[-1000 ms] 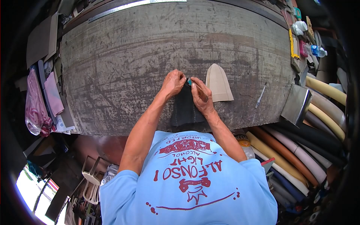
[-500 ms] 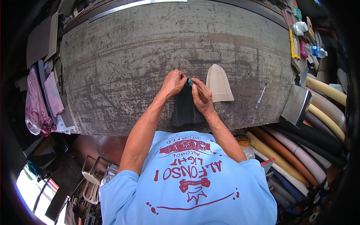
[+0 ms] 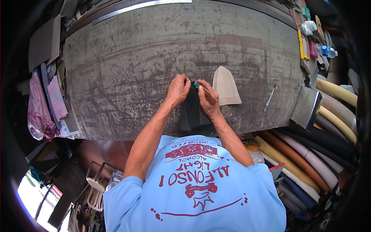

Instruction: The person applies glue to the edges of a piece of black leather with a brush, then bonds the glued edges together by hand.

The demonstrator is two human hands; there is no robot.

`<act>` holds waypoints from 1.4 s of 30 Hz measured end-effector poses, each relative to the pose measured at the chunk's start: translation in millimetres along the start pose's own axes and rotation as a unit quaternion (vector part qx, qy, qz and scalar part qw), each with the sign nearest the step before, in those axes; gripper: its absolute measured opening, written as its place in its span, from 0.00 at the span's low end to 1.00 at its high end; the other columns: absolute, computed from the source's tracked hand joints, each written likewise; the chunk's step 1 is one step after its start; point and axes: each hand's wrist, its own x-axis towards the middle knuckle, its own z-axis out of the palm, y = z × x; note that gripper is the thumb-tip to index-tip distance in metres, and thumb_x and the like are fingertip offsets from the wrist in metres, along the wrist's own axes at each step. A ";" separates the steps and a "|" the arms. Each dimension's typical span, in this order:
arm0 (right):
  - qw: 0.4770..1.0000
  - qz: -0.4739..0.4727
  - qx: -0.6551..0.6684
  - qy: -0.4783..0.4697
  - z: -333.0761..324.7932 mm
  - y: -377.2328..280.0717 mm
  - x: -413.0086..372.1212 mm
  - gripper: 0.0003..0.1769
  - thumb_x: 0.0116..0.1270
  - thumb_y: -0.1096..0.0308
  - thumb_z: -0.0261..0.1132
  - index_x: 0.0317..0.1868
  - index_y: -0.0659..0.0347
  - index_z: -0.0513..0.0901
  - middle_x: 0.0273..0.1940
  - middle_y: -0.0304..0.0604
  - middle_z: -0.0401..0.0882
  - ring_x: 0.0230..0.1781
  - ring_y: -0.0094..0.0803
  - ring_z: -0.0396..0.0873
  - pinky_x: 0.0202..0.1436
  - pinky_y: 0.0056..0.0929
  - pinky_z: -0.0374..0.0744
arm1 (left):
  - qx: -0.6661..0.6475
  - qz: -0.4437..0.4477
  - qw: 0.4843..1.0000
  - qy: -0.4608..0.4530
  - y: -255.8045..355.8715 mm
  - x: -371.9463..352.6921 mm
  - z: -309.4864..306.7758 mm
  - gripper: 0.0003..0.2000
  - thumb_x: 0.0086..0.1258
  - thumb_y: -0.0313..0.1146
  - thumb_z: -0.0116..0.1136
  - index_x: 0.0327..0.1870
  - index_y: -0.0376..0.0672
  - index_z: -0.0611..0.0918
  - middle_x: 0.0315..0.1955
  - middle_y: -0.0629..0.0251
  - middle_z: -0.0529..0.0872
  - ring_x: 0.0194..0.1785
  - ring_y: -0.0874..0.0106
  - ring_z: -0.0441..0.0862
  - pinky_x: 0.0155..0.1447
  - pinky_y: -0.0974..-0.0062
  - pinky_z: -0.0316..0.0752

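Observation:
A black piece of cloth or leather [image 3: 192, 115] with stitch-like lines hangs down toward my body at the table's near side. My left hand [image 3: 178, 89] is closed, its fingers pinching the top end of this black piece. Close beside it, my right hand [image 3: 209, 101] is closed round a small tool with a teal part [image 3: 196, 84] showing at the fingertips. Something brown, perhaps its handle, shows in the palm. The tool's tip is too small to make out. Right of my right hand, a beige pointed-arch pattern piece [image 3: 226, 87] lies flat.
A pen [image 3: 269, 98] lies on the worn table [image 3: 131, 73]. A metal ruler [image 3: 143, 6] runs along the far edge. At the right corner stands a metal box [image 3: 305, 107], with rolls of material [image 3: 295, 166] below. Plastic-wrapped material [image 3: 38, 106] hangs at the left.
Both hands stay close together at the top of the black piece. My left hand has shifted very slightly downward, and the view has moved a little.

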 end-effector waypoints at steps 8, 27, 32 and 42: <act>0.999 -0.035 -0.007 -0.012 -1.3 4.0 -0.1 0.14 0.77 0.71 0.61 0.57 0.68 0.81 0.51 0.54 0.85 0.50 0.40 0.86 0.51 0.32 0.83 | -0.007 0.010 0.999 0.031 -5.9 -3.1 6.2 0.13 0.73 0.36 0.59 0.39 0.32 0.82 0.35 0.53 0.82 0.36 0.61 0.80 0.43 0.61 0.74; 0.997 -0.056 -0.058 0.000 3.0 -6.1 3.6 0.14 0.77 0.71 0.60 0.57 0.70 0.80 0.47 0.51 0.85 0.49 0.38 0.85 0.52 0.31 0.81 | -0.065 0.003 0.998 0.017 -5.8 -15.1 2.7 0.12 0.76 0.37 0.58 0.42 0.34 0.82 0.36 0.60 0.81 0.34 0.70 0.76 0.41 0.66 0.73; 0.996 0.039 0.076 -0.026 -1.3 -6.8 3.7 0.14 0.80 0.69 0.58 0.59 0.69 0.79 0.47 0.43 0.84 0.51 0.25 0.81 0.52 0.23 0.80 | -0.034 -0.007 0.998 0.051 -11.6 -12.5 10.8 0.12 0.76 0.37 0.58 0.43 0.34 0.82 0.31 0.60 0.81 0.32 0.71 0.77 0.39 0.66 0.74; 0.997 0.030 0.058 -0.028 -4.0 -12.3 2.7 0.16 0.80 0.69 0.58 0.60 0.70 0.78 0.52 0.48 0.84 0.54 0.29 0.83 0.55 0.24 0.81 | -0.029 -0.026 0.998 0.048 -2.2 -9.8 6.7 0.12 0.74 0.38 0.59 0.42 0.35 0.83 0.28 0.60 0.82 0.31 0.70 0.78 0.38 0.66 0.74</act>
